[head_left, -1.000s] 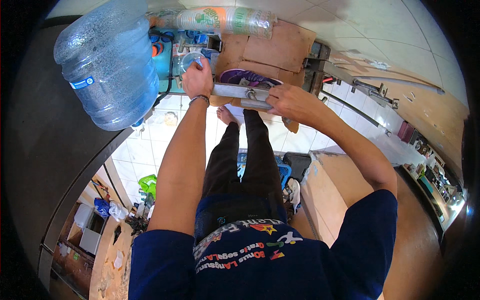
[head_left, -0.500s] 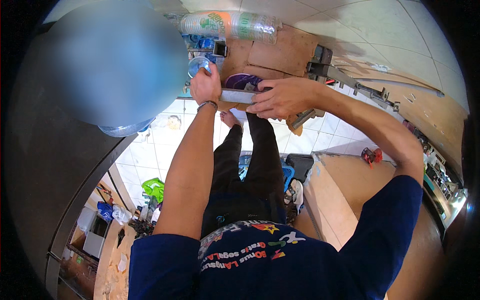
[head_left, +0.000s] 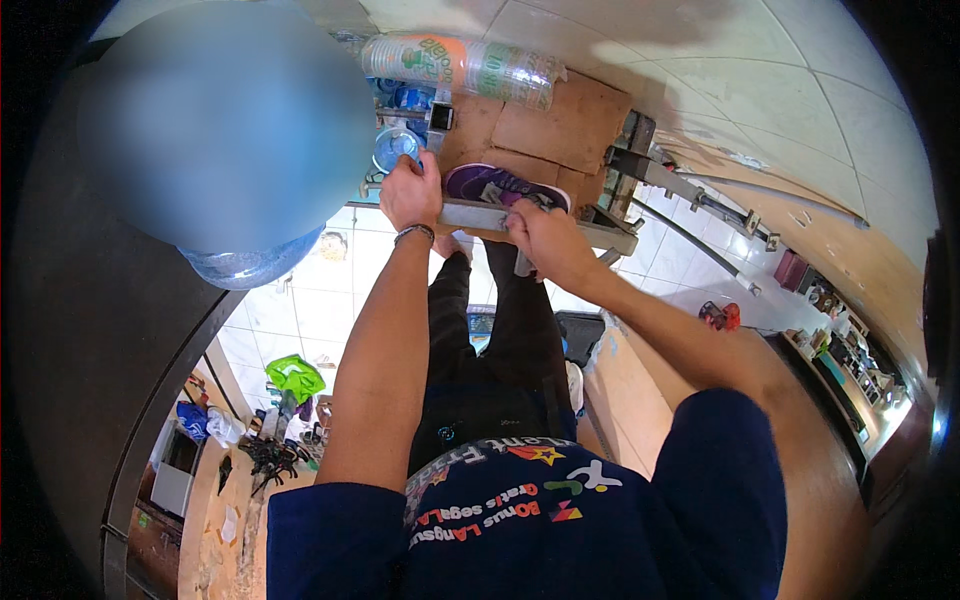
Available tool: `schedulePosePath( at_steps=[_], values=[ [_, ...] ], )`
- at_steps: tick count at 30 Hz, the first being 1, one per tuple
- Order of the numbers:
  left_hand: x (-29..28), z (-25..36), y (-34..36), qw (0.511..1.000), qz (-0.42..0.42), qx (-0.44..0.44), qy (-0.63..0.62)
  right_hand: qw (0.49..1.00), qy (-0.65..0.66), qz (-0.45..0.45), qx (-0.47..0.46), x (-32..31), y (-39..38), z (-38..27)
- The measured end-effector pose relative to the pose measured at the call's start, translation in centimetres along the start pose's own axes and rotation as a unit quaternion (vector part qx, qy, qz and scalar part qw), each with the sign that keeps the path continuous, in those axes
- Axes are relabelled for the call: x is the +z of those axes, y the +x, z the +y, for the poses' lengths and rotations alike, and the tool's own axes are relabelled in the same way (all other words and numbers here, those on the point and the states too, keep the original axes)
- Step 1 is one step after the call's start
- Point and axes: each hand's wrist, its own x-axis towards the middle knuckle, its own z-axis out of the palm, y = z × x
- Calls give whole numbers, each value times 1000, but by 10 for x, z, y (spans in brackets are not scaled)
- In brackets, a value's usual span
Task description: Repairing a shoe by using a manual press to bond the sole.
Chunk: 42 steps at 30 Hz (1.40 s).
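Observation:
My left hand [head_left: 408, 192] is closed around the left end of a grey metal bar [head_left: 472, 214], just below a clear plastic cup [head_left: 394, 147]. My right hand [head_left: 545, 245] grips the fittings near the bar's middle with curled fingers, and a short metal piece hangs below it. Behind the bar, a purple shoe [head_left: 480, 182] rests on cardboard [head_left: 550, 130], partly hidden by my right hand and the metalwork.
A large blue water jug [head_left: 255, 262], mostly blurred out, stands left. A sleeve of stacked cups [head_left: 455, 65] lies at the back. Metal rails [head_left: 690, 195] extend right. Beneath are white floor tiles [head_left: 250, 340], my legs [head_left: 515, 320] and a green bag [head_left: 295, 375].
My right hand shifted over the bar and is now turned more upright around its middle fittings. The bar and both hands sit slightly lower in view; the metal piece now hangs below.

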Motion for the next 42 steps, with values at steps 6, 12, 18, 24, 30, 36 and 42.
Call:
schedulePosePath(
  at_steps=[6,12,18,24,30,36,42],
  values=[
    [-3,-2,2,1000,-2,0,3,847,450,42,280,31,-28,-3],
    [-5,2,-1,1000,-13,-14,22,509,782,266,243,89,-39,-32],
    [3,-3,-3,999,20,26,25,544,773,276,176,92,-52,-45],
    [4,-5,1,999,23,28,20,972,145,160,91,21,-81,-61],
    [7,-6,3,999,39,35,5,923,-242,-18,-299,-39,-20,8],
    [0,0,-4,1000,27,10,-1,819,-271,-155,-481,-58,22,11],
    [-1,-8,-2,1000,24,-1,-3,882,-325,-45,-340,-19,-10,16]
  ],
)
